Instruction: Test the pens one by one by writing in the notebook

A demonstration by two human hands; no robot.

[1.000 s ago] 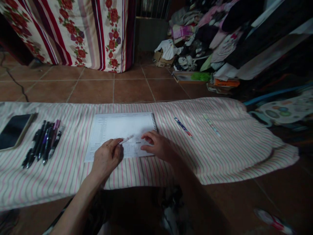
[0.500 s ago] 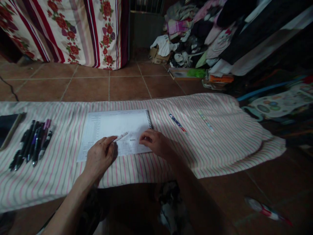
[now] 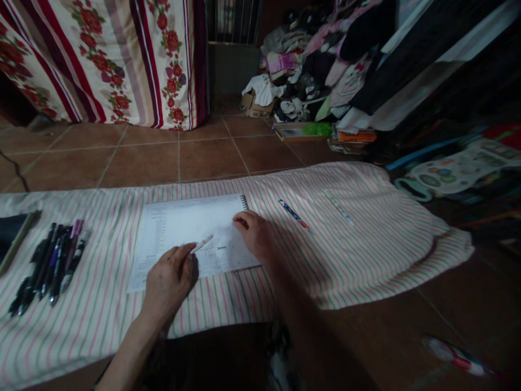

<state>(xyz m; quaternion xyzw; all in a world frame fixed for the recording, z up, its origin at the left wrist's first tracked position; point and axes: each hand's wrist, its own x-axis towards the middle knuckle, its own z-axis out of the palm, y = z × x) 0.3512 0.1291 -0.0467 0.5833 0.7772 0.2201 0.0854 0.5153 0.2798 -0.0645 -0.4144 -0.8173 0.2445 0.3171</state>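
A spiral notebook lies on the striped cloth, its top page white with printed rows at the left. My left hand rests at the notebook's lower part, thumb and fingers closed on a slim white pen-like stick that points up to the right. Just right of its tip, a small thin dark piece lies on the page. Over the notebook's right edge, below the visible spiral coils, is my right hand. Its fingertips are pinched together; whatever is between them is too small to make out.
Several pens and markers lie in a bunch at left, beside a dark framed board. Right of the notebook lie a dark blue patterned strip and a pale patterned strip. Clothes are piled beyond the tiled floor.
My right hand has shifted away from me along the notebook's right edge. My left hand still holds the white stick over the page. The whole view has tilted slightly upward.
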